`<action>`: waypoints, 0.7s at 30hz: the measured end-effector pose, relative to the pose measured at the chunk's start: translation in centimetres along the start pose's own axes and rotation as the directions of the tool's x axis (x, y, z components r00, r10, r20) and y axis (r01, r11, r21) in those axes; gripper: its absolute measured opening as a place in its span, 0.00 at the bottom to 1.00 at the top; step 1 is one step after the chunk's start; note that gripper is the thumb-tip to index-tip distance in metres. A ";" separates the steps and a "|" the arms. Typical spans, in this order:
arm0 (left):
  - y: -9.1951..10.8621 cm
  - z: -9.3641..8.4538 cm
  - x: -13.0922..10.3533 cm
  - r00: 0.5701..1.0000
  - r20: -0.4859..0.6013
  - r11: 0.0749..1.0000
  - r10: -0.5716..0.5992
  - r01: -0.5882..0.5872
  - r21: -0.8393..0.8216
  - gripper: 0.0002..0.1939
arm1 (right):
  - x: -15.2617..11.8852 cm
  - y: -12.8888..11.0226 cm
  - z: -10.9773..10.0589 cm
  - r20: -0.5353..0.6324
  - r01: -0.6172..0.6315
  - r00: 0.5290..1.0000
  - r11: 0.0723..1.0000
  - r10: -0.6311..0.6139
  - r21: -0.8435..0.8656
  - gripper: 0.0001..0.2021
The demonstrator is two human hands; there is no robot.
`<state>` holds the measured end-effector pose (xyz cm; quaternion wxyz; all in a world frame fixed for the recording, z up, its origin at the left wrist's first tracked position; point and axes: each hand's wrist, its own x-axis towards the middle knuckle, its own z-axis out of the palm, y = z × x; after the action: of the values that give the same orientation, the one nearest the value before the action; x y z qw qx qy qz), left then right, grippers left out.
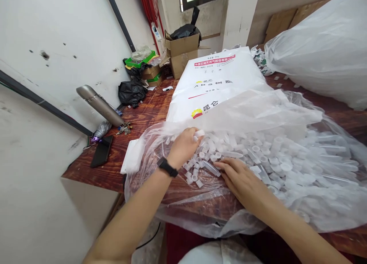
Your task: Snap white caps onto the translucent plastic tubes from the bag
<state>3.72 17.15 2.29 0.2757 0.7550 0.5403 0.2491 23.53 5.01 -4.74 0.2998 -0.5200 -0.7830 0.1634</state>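
My left hand (183, 147), with a black band on the wrist, is closed on a small white plastic cap (198, 133). My right hand (239, 178) lies low over the pile, its thumb and fingers at the end of a clear plastic tube (211, 168). Loose white caps (197, 166) lie between the two hands. To the right spreads a heap of caps and translucent tubes (275, 153). All of this rests on a clear plastic bag (200, 202), opened out over the table.
A printed white sack (229, 70) lies behind the heap. On the left of the wooden table (100, 176) are a metal flask (100, 105), keys (124, 128) and a black phone (101, 151). A large filled white bag (321, 46) stands right; a cardboard box (183, 51) is at the back.
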 end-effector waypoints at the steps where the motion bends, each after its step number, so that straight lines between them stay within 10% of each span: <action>1: -0.1 0.2 1.1 1.000 0.029 0.998 0.005 -0.006 0.056 0.08 | -0.1 0.1 0.2 0.008 0.015 1.000 1.000 -0.015 -0.011 0.17; 9: 0.1 0.5 2.1 0.993 0.104 0.990 -0.057 0.042 0.137 0.11 | -0.8 0.0 -0.2 -0.012 -0.003 1.000 1.000 0.003 -0.001 0.15; 15: 0.4 -0.7 -2.4 0.990 0.068 0.957 -0.124 0.138 -0.254 0.11 | -0.9 -0.4 -1.2 -0.104 -0.082 0.990 0.988 0.096 0.128 0.14; 21: 2.0 1.0 -9.0 0.964 0.173 0.640 -0.201 0.263 -0.722 0.27 | -1.2 -3.1 -1.2 -0.128 -0.114 0.979 0.952 0.156 0.284 0.16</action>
<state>3.15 7.92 2.25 0.6074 0.5117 0.4745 0.3796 22.40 2.54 -2.42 0.4148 -0.5365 -0.6906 0.2513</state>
